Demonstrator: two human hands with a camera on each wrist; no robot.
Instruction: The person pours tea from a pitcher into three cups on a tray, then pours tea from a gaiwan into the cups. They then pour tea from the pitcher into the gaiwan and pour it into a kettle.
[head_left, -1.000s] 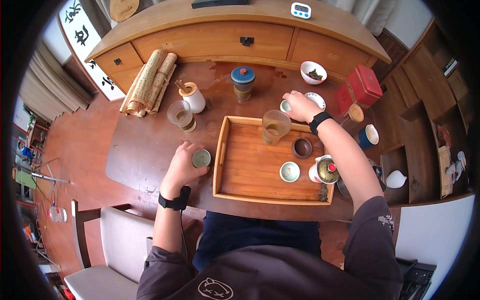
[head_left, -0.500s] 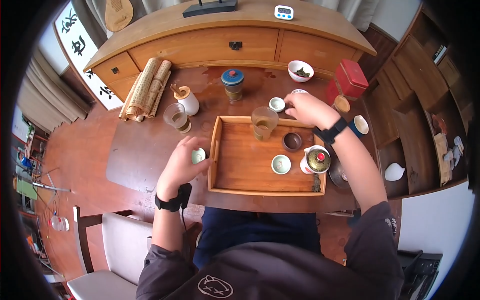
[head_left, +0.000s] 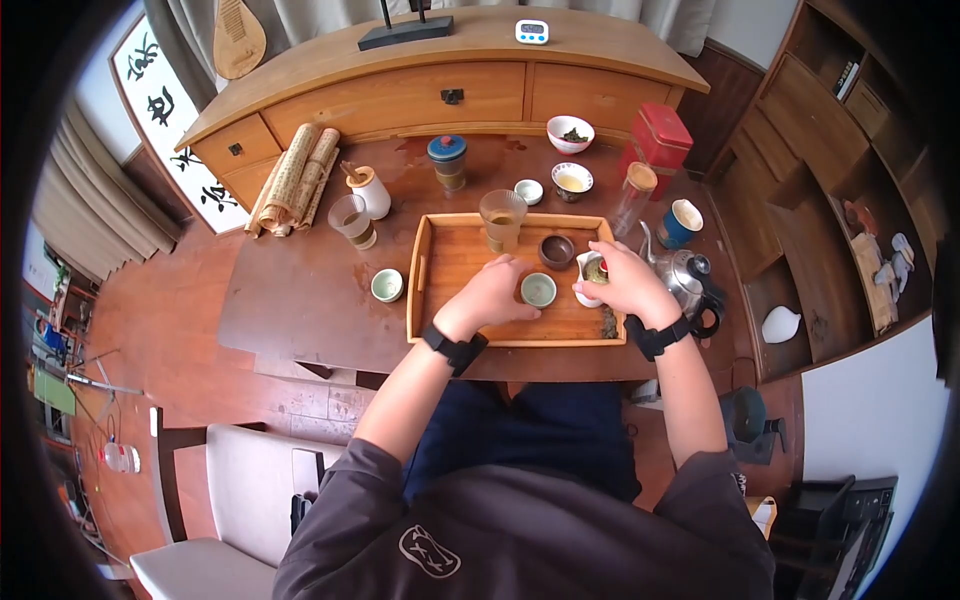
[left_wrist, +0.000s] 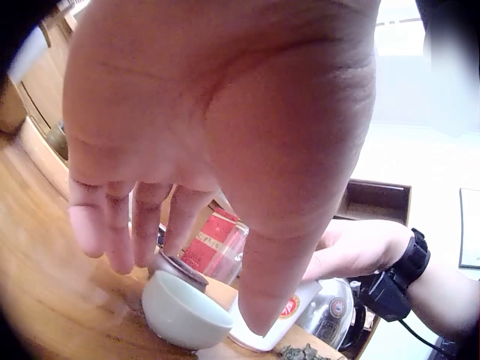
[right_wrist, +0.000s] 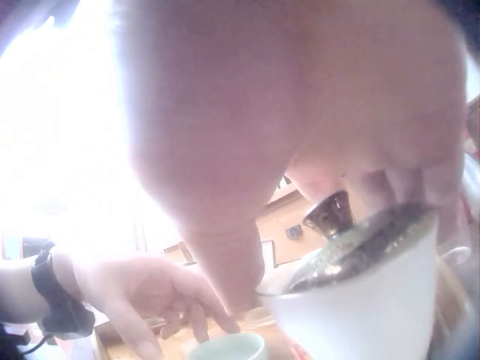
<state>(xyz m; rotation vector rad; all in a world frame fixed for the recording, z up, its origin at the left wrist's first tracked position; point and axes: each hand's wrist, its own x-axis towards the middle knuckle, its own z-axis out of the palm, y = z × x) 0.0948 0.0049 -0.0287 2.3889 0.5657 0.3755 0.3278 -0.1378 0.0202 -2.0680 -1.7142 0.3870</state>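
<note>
On the wooden tray [head_left: 455, 325], a pale green teacup [head_left: 538, 290] stands beside my left hand [head_left: 490, 295]. That hand's fingers are extended and its thumb is spread, on either side of the cup; the left wrist view shows the cup [left_wrist: 180, 311] below the fingertips. My right hand [head_left: 637, 287] reaches over a white lidded gaiwan [head_left: 590, 275] at the tray's right side. In the right wrist view its thumb lies close by the gaiwan's [right_wrist: 360, 315] rim, with the other fingers partly hidden behind the patterned lid [right_wrist: 367, 244]. A dark brown cup [head_left: 556, 251] sits behind the green one.
A glass pitcher [head_left: 502, 232] stands at the tray's back. Left of the tray is another green cup [head_left: 387, 286]; behind it are a small pale cup [head_left: 528, 196] and a patterned bowl of yellowish liquid [head_left: 571, 180]. A steel kettle [head_left: 682, 277] stands to the right.
Both hands have come onto the tray: the left from the green cup on the table, which stays there, the right from the pale cup behind the tray, now left standing.
</note>
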